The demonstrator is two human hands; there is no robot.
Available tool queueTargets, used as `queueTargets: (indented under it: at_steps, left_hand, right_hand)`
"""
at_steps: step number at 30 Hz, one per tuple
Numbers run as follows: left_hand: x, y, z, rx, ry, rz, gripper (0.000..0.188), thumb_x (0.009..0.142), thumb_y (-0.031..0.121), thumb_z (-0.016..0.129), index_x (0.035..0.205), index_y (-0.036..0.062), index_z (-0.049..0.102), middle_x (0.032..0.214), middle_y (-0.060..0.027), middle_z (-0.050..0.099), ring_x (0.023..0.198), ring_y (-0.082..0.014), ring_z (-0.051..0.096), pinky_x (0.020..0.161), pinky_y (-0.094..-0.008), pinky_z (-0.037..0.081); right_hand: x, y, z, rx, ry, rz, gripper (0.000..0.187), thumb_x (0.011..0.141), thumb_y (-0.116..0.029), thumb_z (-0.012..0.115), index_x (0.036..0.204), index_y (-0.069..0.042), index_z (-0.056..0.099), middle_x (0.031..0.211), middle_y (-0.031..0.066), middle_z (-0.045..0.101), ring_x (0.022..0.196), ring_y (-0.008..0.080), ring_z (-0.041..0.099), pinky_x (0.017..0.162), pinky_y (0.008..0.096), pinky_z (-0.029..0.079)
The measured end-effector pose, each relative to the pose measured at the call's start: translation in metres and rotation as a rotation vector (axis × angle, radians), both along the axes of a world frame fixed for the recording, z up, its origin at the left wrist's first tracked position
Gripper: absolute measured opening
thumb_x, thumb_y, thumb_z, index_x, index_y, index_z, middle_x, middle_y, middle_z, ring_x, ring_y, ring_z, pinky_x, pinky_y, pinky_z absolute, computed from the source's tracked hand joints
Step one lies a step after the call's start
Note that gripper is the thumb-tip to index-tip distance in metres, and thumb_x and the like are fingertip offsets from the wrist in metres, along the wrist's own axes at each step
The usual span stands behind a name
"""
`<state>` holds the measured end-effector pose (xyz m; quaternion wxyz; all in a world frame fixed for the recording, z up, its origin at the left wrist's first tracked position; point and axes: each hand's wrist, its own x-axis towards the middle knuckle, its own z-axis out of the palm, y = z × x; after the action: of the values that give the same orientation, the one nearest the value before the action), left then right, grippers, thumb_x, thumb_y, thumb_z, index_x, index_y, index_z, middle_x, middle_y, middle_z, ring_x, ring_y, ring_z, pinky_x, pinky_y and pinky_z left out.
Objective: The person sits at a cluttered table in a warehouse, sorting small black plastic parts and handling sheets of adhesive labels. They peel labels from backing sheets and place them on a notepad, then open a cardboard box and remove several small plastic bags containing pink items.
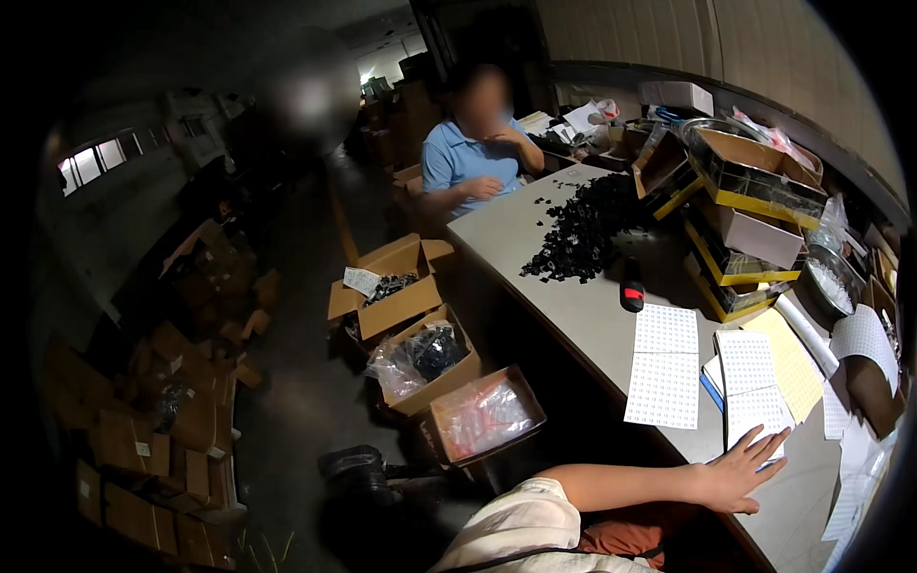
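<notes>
My left arm, in a pale sleeve, reaches across the near edge of the table. My left hand (737,470) lies palm down with its fingers spread, over the lower end of a stack of white sheets (748,368) printed with rows of small marks. It grips nothing. Beside that stack lies another printed sheet (661,368), and a yellow sheet (788,358) shows on its other side. Something blue (713,390) peeks out from under the stack. A black tool-like object with a red patch (631,286) rests beyond the sheets. My right hand is out of view.
Small black parts (583,229) form a heap on the table (506,224). Cartons (755,172) are piled at the right, near a metal bowl (829,286). A person in a blue shirt (449,153) sits across. Open boxes (487,415) stand on the floor, left of the table.
</notes>
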<state>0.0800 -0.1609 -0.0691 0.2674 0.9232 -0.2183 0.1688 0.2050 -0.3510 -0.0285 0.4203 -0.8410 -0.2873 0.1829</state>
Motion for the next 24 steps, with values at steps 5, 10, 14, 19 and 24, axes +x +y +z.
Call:
queueTargets:
  at_steps: [5, 10, 14, 19, 24]
  left_hand:
    - [0.001, -0.002, -0.005, -0.011, -0.023, 0.031, 0.091, 0.089, 0.048, 0.066, 0.149, -0.0127, 0.033, 0.157, -0.0443, 0.009, 0.153, -0.0494, 0.003, 0.122, -0.0605, 0.003]
    - [-0.01, 0.006, 0.007, -0.025, -0.327, 0.094, 0.058, 0.082, 0.027, 0.072, 0.129, -0.0049, 0.061, 0.155, -0.0334, 0.033, 0.147, -0.0392, 0.033, 0.12, -0.0595, 0.017]
    - [-0.039, 0.04, 0.039, -0.195, -0.46, 0.188, 0.025, 0.078, 0.003, 0.068, 0.102, 0.0028, 0.075, 0.131, -0.0196, 0.064, 0.121, -0.0306, 0.062, 0.108, -0.0546, 0.041]
    - [-0.072, 0.135, 0.046, -0.073, -0.45, 0.71, 0.021, 0.083, 0.007, 0.07, 0.103, 0.0044, 0.076, 0.121, -0.0181, 0.069, 0.107, -0.0365, 0.067, 0.096, -0.0445, 0.051]
    - [-0.073, 0.22, 0.009, -0.316, -0.336, 0.951, 0.031, 0.083, 0.017, 0.073, 0.11, 0.0008, 0.072, 0.11, -0.0133, 0.069, 0.102, -0.0351, 0.063, 0.091, -0.0443, 0.05]
  right_hand:
    - [0.007, -0.062, 0.003, 0.074, 0.038, -0.188, 0.043, 0.08, 0.004, 0.063, 0.123, 0.003, 0.068, 0.11, 0.0147, 0.069, 0.096, 0.0224, 0.068, 0.085, 0.0342, 0.056]
    - [0.007, -0.105, 0.051, 0.239, 0.032, -0.31, 0.044, 0.079, 0.003, 0.064, 0.123, 0.003, 0.068, 0.11, 0.0135, 0.07, 0.096, 0.0204, 0.067, 0.085, 0.0319, 0.055]
    - [-0.001, -0.083, 0.098, 0.437, 0.067, -0.192, 0.045, 0.078, 0.003, 0.065, 0.123, 0.002, 0.068, 0.11, 0.0125, 0.07, 0.096, 0.0188, 0.067, 0.086, 0.03, 0.054]
    - [-0.027, 0.035, 0.129, 0.547, 0.298, 0.255, 0.046, 0.078, 0.003, 0.066, 0.124, 0.002, 0.069, 0.11, 0.0113, 0.07, 0.096, 0.0168, 0.066, 0.086, 0.0276, 0.053]
    - [-0.016, 0.176, 0.076, 0.125, 0.551, 0.586, 0.045, 0.08, 0.004, 0.066, 0.125, 0.0, 0.07, 0.114, 0.0103, 0.07, 0.095, 0.0134, 0.065, 0.085, 0.0238, 0.052]
